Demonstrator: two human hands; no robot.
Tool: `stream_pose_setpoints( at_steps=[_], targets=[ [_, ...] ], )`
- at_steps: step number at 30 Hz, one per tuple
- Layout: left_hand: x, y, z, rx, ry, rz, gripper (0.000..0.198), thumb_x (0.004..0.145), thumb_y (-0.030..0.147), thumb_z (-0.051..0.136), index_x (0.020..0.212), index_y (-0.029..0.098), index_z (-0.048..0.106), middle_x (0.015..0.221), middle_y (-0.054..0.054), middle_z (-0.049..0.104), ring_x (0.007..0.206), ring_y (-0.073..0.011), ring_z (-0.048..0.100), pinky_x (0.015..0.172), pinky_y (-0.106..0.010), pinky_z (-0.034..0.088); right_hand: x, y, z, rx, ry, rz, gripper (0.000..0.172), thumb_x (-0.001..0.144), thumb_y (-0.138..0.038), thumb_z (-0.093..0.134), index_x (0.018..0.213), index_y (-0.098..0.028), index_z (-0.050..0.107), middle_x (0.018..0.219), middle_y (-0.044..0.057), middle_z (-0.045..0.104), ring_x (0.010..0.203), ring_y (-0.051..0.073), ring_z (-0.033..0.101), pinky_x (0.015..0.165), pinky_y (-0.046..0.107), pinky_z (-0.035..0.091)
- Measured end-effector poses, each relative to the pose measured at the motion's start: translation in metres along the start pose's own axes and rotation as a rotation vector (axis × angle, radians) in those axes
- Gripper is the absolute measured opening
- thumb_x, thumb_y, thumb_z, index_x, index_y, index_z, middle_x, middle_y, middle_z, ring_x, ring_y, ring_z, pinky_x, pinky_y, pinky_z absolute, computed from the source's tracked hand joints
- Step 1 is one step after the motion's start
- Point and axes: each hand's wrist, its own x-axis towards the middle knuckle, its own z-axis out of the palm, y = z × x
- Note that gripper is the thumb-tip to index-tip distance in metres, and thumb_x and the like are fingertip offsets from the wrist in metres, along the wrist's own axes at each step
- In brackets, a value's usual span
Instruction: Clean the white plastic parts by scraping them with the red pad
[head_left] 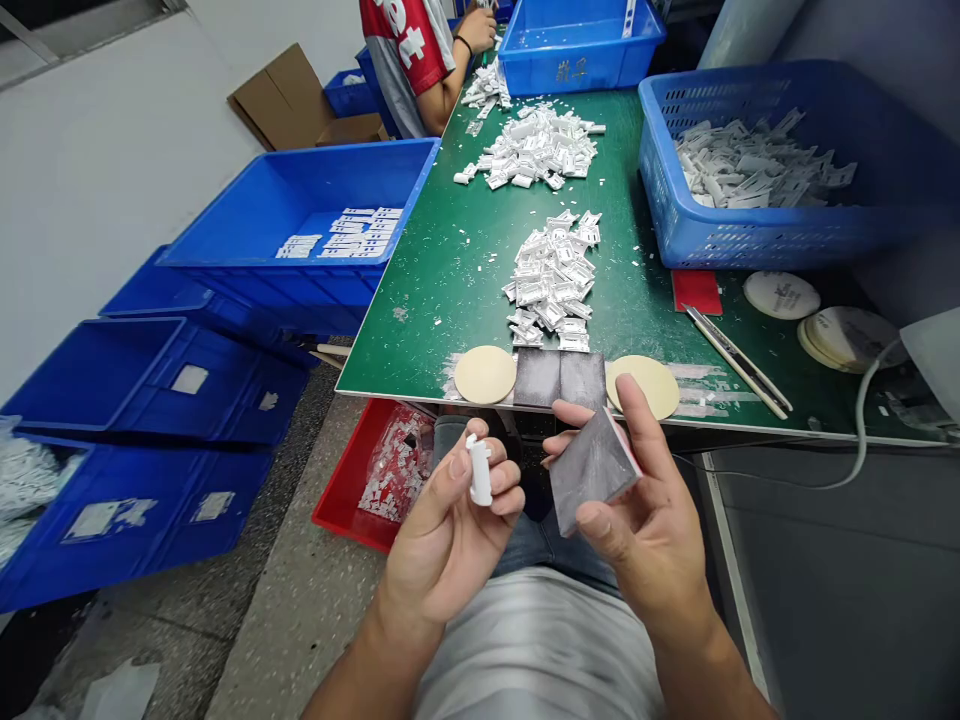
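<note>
Between the thumb and fingers of my left hand is a small white plastic part, held roughly upright. My right hand grips a dark grey sanding pad with a pale edge, its thumb on the near side and the fingers behind. The part and the pad are apart, both in front of the table edge. Just beyond lie two dark sandpaper sheets at the edge, flanked by a round cream disc on the left and another cream disc on the right.
White parts lie in a near pile and a far pile on the green table. A blue basket and a utility knife are to the right. Left are blue bins and a red bin. A co-worker sits beyond.
</note>
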Motion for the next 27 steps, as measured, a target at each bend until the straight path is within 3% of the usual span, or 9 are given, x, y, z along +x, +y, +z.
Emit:
stream_pose_setpoints(
  at_steps=[5, 9, 12, 15, 18, 20, 21, 24, 27],
  targets=[
    [0.001, -0.004, 0.003, 0.007, 0.012, -0.012, 0.039, 0.073, 0.018, 0.096, 0.100, 0.021, 0.068, 0.077, 0.004, 0.057, 0.066, -0.0067, 0.055, 0.057, -0.015, 0.047, -0.003, 0.003, -0.006, -0.142, -0.021, -0.170, 0.080, 0.088, -0.038, 0.088, 0.159, -0.042, 0.051, 0.155, 0.006, 0.061, 0.120, 0.024, 0.069, 0.111, 0.042, 0.058],
    [0.001, -0.007, 0.006, 0.014, 0.003, -0.024, 0.036, 0.075, 0.018, 0.095, 0.099, 0.020, 0.069, 0.078, 0.004, 0.057, 0.064, -0.0059, 0.055, 0.057, -0.014, 0.047, -0.003, 0.007, -0.011, -0.190, -0.019, -0.242, 0.089, 0.087, -0.040, 0.090, 0.163, -0.044, 0.045, 0.142, 0.004, 0.067, 0.118, 0.025, 0.069, 0.111, 0.042, 0.057],
    [0.001, -0.011, 0.008, 0.014, -0.008, -0.040, 0.036, 0.076, 0.017, 0.095, 0.102, 0.019, 0.070, 0.078, 0.004, 0.059, 0.064, -0.0052, 0.058, 0.057, -0.013, 0.048, -0.004, 0.007, -0.016, -0.230, -0.028, -0.334, 0.086, 0.091, -0.040, 0.085, 0.165, -0.045, 0.039, 0.147, 0.004, 0.068, 0.122, 0.026, 0.070, 0.112, 0.044, 0.056],
    [0.002, -0.016, 0.011, 0.035, -0.005, -0.068, 0.034, 0.076, 0.017, 0.095, 0.100, 0.019, 0.072, 0.076, 0.004, 0.061, 0.063, -0.0047, 0.059, 0.056, -0.012, 0.048, -0.006, 0.006, -0.027, -0.424, -0.070, -0.537, 0.065, 0.103, -0.038, 0.070, 0.162, -0.043, 0.046, 0.164, 0.005, 0.055, 0.132, 0.032, 0.066, 0.111, 0.052, 0.056],
    [0.001, -0.020, 0.013, 0.119, 0.049, -0.132, 0.036, 0.070, 0.020, 0.099, 0.094, 0.018, 0.072, 0.075, 0.004, 0.063, 0.063, -0.0059, 0.060, 0.060, -0.015, 0.051, -0.002, 0.001, -0.038, -0.714, -0.148, -0.866, 0.052, 0.106, -0.040, 0.061, 0.157, -0.041, 0.054, 0.175, -0.003, 0.039, 0.140, 0.032, 0.060, 0.109, 0.049, 0.056],
    [0.000, -0.023, 0.016, 0.181, 0.069, -0.189, 0.039, 0.066, 0.022, 0.101, 0.092, 0.017, 0.073, 0.077, 0.001, 0.067, 0.064, -0.0076, 0.062, 0.062, -0.018, 0.054, 0.006, -0.004, -0.045, -0.938, -0.202, -1.047, 0.046, 0.105, -0.039, 0.063, 0.151, -0.039, 0.062, 0.166, -0.005, 0.053, 0.135, 0.028, 0.061, 0.108, 0.042, 0.055],
    [0.000, -0.024, 0.017, 0.200, 0.057, -0.206, 0.039, 0.066, 0.024, 0.102, 0.091, 0.017, 0.073, 0.075, 0.001, 0.067, 0.061, -0.0075, 0.061, 0.059, -0.018, 0.053, 0.010, -0.007, -0.047, -1.029, -0.168, -1.064, 0.045, 0.104, -0.035, 0.063, 0.149, -0.038, 0.064, 0.159, -0.003, 0.062, 0.132, 0.028, 0.062, 0.108, 0.042, 0.054],
    [0.000, -0.030, 0.023, 0.241, 0.018, -0.213, 0.037, 0.067, 0.027, 0.101, 0.088, 0.017, 0.072, 0.066, 0.004, 0.062, 0.054, -0.0060, 0.054, 0.051, -0.016, 0.048, 0.021, -0.015, -0.053, -1.106, 0.074, -0.934, 0.054, 0.103, -0.021, 0.060, 0.155, -0.036, 0.058, 0.149, 0.008, 0.069, 0.130, 0.031, 0.063, 0.107, 0.051, 0.051],
    [0.001, -0.035, 0.023, 0.326, 0.038, -0.229, 0.037, 0.067, 0.030, 0.101, 0.088, 0.018, 0.073, 0.068, 0.003, 0.063, 0.057, -0.0077, 0.057, 0.056, -0.018, 0.050, 0.022, -0.014, -0.060, -1.073, -0.055, -1.096, 0.049, 0.100, -0.031, 0.069, 0.147, -0.044, 0.064, 0.139, 0.000, 0.076, 0.123, 0.027, 0.066, 0.105, 0.042, 0.053]
  ],
)
